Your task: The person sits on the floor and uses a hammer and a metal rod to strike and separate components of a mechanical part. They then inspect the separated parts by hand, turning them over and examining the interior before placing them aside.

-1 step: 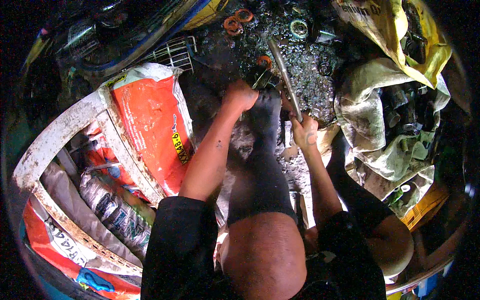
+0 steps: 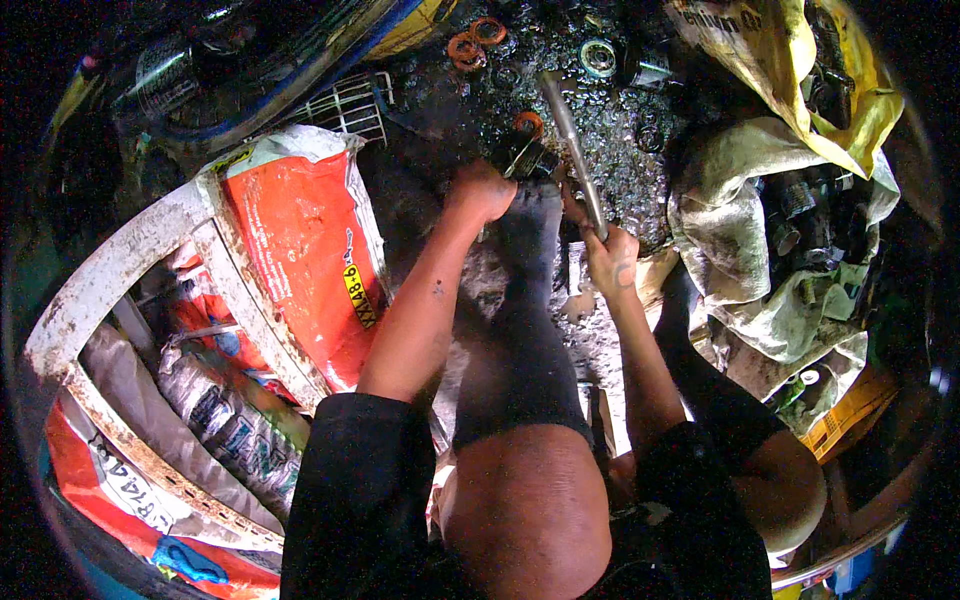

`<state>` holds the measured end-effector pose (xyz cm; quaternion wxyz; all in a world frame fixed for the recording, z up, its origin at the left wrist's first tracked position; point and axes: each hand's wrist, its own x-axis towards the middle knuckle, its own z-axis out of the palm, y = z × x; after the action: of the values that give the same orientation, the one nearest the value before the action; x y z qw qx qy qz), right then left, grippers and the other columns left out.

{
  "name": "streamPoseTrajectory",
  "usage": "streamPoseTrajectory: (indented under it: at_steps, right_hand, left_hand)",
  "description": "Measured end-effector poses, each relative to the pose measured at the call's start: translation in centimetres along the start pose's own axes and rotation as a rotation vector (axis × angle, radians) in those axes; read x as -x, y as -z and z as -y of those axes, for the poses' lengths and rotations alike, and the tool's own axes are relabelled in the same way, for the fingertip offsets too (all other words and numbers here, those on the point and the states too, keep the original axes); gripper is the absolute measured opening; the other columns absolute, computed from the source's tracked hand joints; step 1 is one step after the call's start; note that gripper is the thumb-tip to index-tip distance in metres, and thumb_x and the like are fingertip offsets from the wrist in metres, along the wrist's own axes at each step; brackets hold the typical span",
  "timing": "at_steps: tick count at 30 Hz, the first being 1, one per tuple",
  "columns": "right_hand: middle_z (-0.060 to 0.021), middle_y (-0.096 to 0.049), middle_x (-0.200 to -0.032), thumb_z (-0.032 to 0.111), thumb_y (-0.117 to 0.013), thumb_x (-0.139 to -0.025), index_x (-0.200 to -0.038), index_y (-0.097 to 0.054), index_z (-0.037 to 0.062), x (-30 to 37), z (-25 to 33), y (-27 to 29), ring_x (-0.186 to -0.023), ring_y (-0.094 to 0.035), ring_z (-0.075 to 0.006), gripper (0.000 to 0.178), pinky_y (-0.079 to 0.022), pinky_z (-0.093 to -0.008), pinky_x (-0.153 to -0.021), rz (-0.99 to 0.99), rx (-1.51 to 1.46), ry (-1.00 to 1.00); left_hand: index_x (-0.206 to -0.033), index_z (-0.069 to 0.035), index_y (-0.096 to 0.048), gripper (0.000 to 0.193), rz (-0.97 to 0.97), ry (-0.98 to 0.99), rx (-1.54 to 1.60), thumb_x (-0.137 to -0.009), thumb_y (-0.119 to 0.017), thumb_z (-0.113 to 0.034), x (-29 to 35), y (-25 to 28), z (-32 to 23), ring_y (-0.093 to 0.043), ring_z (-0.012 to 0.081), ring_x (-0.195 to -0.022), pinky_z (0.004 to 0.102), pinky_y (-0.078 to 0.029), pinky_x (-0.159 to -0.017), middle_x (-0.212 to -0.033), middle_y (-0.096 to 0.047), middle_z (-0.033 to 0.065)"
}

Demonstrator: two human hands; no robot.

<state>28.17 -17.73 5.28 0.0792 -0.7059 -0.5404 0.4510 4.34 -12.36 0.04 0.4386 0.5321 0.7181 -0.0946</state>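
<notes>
My right hand (image 2: 610,258) is closed around a long grey metal bar (image 2: 574,148), whose far end slants up and to the left. My left hand (image 2: 483,193) is a closed fist by the tip of my dark-covered lower leg. From beside its fingers a thin metal rod (image 2: 519,158) sticks out, seemingly gripped there; the fingers hide most of it. Against that rod lies a dark rounded piece (image 2: 537,164), too shadowed to name. Just beyond is an orange ring (image 2: 528,124). The bar is apart from the rod.
Wet black debris (image 2: 625,120) covers the ground ahead, with more orange rings (image 2: 465,50) and a pale ring (image 2: 598,58). On the right, an open whitish sack (image 2: 725,190) holds dark cylindrical parts. To the left stand a rusty white frame (image 2: 125,250) and an orange-red sack (image 2: 290,240).
The metal bar has shifted slightly, its far end a little to the right and higher in view. My left hand stays where it was.
</notes>
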Motion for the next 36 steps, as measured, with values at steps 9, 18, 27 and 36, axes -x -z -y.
streamPoseTrajectory:
  at_steps: [9,18,27,36]
  right_hand:
    - [-0.0096,-0.054,-0.050,0.030,-0.063,-0.093,-0.069,-0.064,0.0007,-1.6,5.5,4.3,-0.043,-0.051,-0.0140,0.038,-0.039,-0.0335,-0.044,-0.161,-0.192,0.336]
    - [-0.0078,-0.061,-0.057,0.028,-0.065,-0.092,-0.081,-0.070,-0.0003,0.4,2.8,3.6,-0.050,-0.056,-0.0134,0.031,-0.044,-0.0313,-0.050,-0.080,-0.146,0.060]
    - [-0.0130,-0.057,-0.054,0.031,-0.062,-0.092,-0.078,-0.065,0.0003,0.6,2.3,2.0,-0.046,-0.055,-0.0244,0.034,-0.044,-0.0378,-0.050,-0.020,-0.031,0.107]
    - [-0.0116,-0.055,-0.052,0.035,-0.063,-0.092,-0.073,-0.065,0.0000,-0.6,0.1,1.0,-0.048,-0.054,-0.0213,0.039,-0.042,-0.0367,-0.050,-0.043,0.015,0.106]
  left_hand:
    - [-0.094,-0.002,-0.070,0.036,-0.177,-0.245,0.049,-0.082,-0.057,-0.033,-1.9,-2.6,2.3,-0.064,0.0441,-0.092,0.0503,-0.051,-0.082,-0.099,-0.066,0.0267]
    - [-0.094,-0.003,-0.070,0.037,-0.035,-0.125,0.067,-0.084,-0.059,-0.036,1.7,-1.1,3.2,-0.064,0.0443,-0.089,0.0503,-0.051,-0.082,-0.095,-0.066,0.0273]
    - [-0.094,0.002,-0.071,0.042,0.007,0.071,0.082,-0.081,-0.061,-0.038,3.4,-1.2,0.4,-0.063,0.0444,-0.098,0.0480,-0.050,-0.090,-0.100,-0.065,0.0293]
    - [-0.091,0.003,-0.070,0.044,-0.099,0.204,0.137,-0.081,-0.061,-0.039,4.3,-2.4,-1.7,-0.063,0.0442,-0.097,0.0470,-0.052,-0.086,-0.099,-0.066,0.0280]
